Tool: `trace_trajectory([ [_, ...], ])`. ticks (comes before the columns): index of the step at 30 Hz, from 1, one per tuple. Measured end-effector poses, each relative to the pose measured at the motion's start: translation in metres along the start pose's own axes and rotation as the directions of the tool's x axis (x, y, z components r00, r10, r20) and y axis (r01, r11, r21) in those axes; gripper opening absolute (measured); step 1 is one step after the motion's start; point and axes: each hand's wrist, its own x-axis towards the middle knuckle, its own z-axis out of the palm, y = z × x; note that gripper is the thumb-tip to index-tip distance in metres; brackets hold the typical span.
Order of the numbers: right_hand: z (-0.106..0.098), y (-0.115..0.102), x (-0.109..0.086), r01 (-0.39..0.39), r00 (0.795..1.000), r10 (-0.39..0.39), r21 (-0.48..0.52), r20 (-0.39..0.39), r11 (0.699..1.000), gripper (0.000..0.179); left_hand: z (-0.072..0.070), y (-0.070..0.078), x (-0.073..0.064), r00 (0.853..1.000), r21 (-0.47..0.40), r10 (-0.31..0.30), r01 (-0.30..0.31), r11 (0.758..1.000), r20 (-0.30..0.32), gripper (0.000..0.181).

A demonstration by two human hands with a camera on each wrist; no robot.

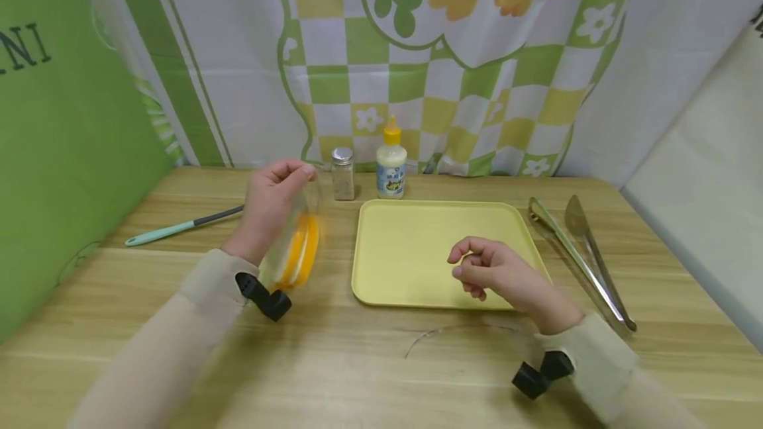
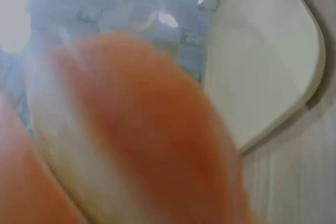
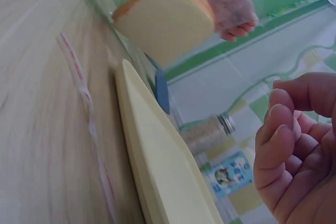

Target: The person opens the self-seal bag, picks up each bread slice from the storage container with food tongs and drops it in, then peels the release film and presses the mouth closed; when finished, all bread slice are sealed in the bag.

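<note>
My left hand (image 1: 268, 207) pinches the top of a clear plastic bag between thumb and fingers, left of the yellow tray (image 1: 381, 293). Inside the bag hang bread slices (image 1: 301, 253) with orange crusts, tilted and blurred. One pale slice face (image 3: 165, 30) shows below that hand in the right wrist view, while the bread (image 2: 152, 124) fills much of the left wrist view. Over the tray's right half, my right hand (image 1: 497, 277) hovers with fingers loosely bent and nothing in them. A thin white strip with red marks (image 3: 86, 93) lies on the table in front of the tray.
Behind the tray stand a shaker with a metal lid (image 1: 342, 177) and a yellow-capped squeeze bottle (image 1: 391, 171). Metal tongs (image 1: 599, 270) lie at the right. A utensil with a teal handle (image 1: 161, 234) lies at the left, its far end hidden by my left hand.
</note>
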Motion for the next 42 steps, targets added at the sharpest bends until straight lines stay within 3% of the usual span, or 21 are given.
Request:
trace_trajectory([
  [6, 0.015, -0.001, 0.009, -0.004, 0.998, 0.002, 0.035, 0.058, 0.999, 0.011, 0.004, 0.013, 0.003, 0.997, -0.117, 0.038, -0.046, 0.992, -0.073, 0.022],
  [11, 0.025, 0.0, 0.018, 0.012, 0.997, -0.016, 0.042, 0.08, 0.999, 0.014, 0.004, 0.022, 0.006, 0.993, -0.201, 0.078, -0.096, 0.975, -0.092, 0.019],
  [14, 0.035, 0.002, 0.024, 0.058, 0.995, -0.061, 0.03, 0.083, 0.998, 0.021, 0.005, 0.027, 0.007, 0.99, -0.226, 0.106, -0.126, 0.966, -0.096, 0.019],
  [19, 0.06, -0.002, 0.034, 0.168, 0.986, -0.167, -0.037, 0.016, 0.985, 0.022, 0.012, 0.032, 0.007, 0.981, -0.252, 0.152, -0.179, 0.951, -0.121, 0.026],
  [24, 0.086, -0.012, 0.043, 0.265, 0.957, -0.279, -0.148, -0.082, 0.953, 0.028, 0.02, 0.036, 0.006, 0.976, -0.295, 0.172, -0.206, 0.933, -0.137, 0.028],
  [28, 0.094, -0.019, 0.047, 0.278, 0.931, -0.308, -0.166, -0.195, 0.946, 0.022, 0.025, 0.04, 0.005, 0.971, -0.303, 0.189, -0.226, 0.926, -0.147, 0.027],
  [36, 0.085, -0.025, 0.05, 0.361, 0.867, -0.384, -0.132, -0.318, 0.923, 0.005, 0.03, 0.048, 0.004, 0.967, -0.319, 0.201, -0.242, 0.916, -0.156, 0.028],
  [42, 0.076, -0.03, 0.049, 0.43, 0.819, -0.441, -0.115, -0.367, 0.895, 0.005, 0.035, 0.055, 0.001, 0.963, -0.344, 0.213, -0.258, 0.903, -0.163, 0.028],
])
